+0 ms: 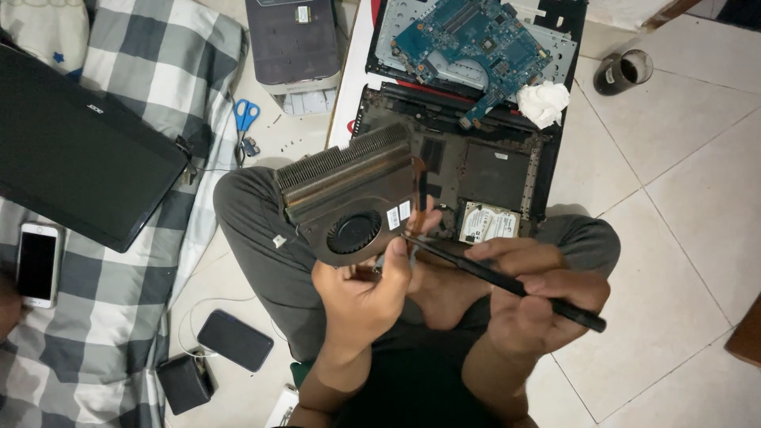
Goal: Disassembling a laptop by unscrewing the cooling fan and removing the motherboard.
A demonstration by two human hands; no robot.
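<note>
My left hand grips a laptop cooling unit, a black round fan with a copper heat pipe and finned heatsink, and holds it up over my lap. My right hand is closed on a long thin black tool. The tool's tip rests at the fan housing's right edge, near its white stickers. Behind the fan lies an opened laptop base with a silver hard drive in it. A blue circuit board and a crumpled white tissue lie on another laptop shell farther back.
I sit cross-legged on a white tiled floor. A closed black laptop and a white phone rest on a checked blanket at left. Blue-handled scissors, a dark phone, a grey box-shaped device and a dark cup lie around.
</note>
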